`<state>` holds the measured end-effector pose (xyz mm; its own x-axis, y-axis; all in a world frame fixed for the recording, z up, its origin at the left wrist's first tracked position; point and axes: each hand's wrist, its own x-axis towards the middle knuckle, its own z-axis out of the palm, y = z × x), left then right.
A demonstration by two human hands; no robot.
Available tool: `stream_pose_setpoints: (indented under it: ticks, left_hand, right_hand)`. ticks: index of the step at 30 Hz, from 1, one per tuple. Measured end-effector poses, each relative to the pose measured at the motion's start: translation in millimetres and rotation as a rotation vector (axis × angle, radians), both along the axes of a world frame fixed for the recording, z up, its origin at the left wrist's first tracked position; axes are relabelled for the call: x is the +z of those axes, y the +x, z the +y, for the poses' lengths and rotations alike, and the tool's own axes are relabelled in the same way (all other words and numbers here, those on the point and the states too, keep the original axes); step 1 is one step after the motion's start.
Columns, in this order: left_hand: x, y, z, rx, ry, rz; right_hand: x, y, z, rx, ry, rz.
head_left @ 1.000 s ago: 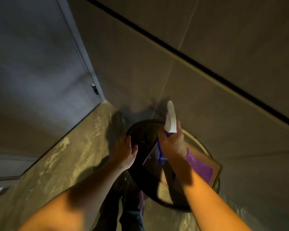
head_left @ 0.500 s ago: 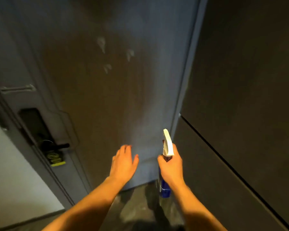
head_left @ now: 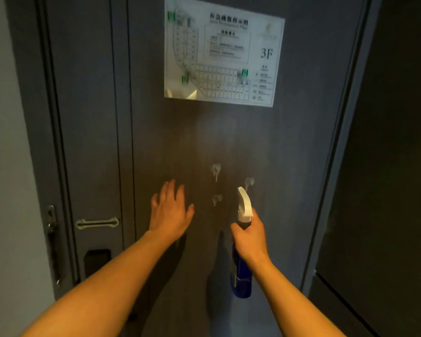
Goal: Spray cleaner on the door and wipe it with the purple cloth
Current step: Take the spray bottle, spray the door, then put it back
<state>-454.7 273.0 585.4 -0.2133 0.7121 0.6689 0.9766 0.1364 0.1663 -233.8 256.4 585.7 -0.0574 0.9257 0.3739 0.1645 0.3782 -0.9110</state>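
Note:
A dark grey door [head_left: 229, 137] fills the view straight ahead. Three small white foam blobs [head_left: 215, 170] sit on it at mid height, dripping slightly. My right hand [head_left: 249, 238] grips a blue spray bottle [head_left: 241, 276] with a white trigger head [head_left: 244, 203], its nozzle aimed up at the door, just right of the blobs. My left hand [head_left: 170, 210] is held up with fingers spread and nothing in it, close to the door and left of the blobs. No purple cloth is in view.
A laminated floor plan sign [head_left: 224, 52] marked 3F hangs on the door's upper part. At the left are a metal door guard bar [head_left: 96, 223] and a black lock plate [head_left: 96, 260]. A dark wall panel [head_left: 387, 166] stands on the right.
The view has swung from the floor, where a purple cloth lay on a tray, up to the door. Both hands have risen, the right one still holding the bottle.

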Motion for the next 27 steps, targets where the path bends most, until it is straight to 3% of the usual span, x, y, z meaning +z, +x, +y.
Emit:
stream_pose_setpoints:
  ticks: [5,15,27]
  left_hand:
    - [22.3,-42.0,47.3,0.028,0.035,0.085]
    - [-8.0,-76.8,99.6,0.027,0.092,0.143]
    - [-19.7,-81.7,112.4,0.044,0.198,0.221]
  right_hand:
    - [23.6,-35.9,31.8,0.031,0.039,0.003]
    - [7.8,-71.5,73.4,0.009,0.008,0.064]
    - [-25.1,-26.7,98.0,-0.26,-0.114,0.163]
